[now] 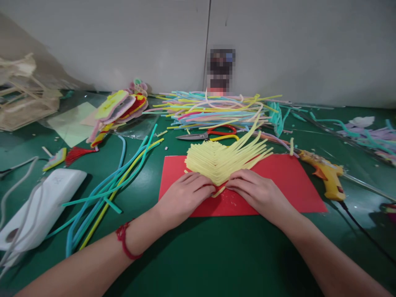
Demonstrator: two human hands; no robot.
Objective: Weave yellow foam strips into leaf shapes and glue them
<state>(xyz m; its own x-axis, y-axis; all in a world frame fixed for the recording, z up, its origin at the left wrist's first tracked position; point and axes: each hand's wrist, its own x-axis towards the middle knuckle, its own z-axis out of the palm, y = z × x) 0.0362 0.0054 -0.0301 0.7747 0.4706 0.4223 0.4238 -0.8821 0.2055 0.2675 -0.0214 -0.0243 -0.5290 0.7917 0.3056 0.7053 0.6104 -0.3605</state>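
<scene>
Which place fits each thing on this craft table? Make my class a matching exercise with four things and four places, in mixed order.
Things
1. scissors
2. glue gun
3. yellow strip fan
4. white case

Places
a. on the red sheet, its tip under the left hand and right hand
b. right of the red sheet, on the green table
c. at the far left
d. between the red sheet and the pile of coloured strips

Pairs: 1-d, 2-b, 3-a, 4-c

Matt red paper sheet (pixel 278 185) (smooth); glossy yellow strips (pixel 221 159).
</scene>
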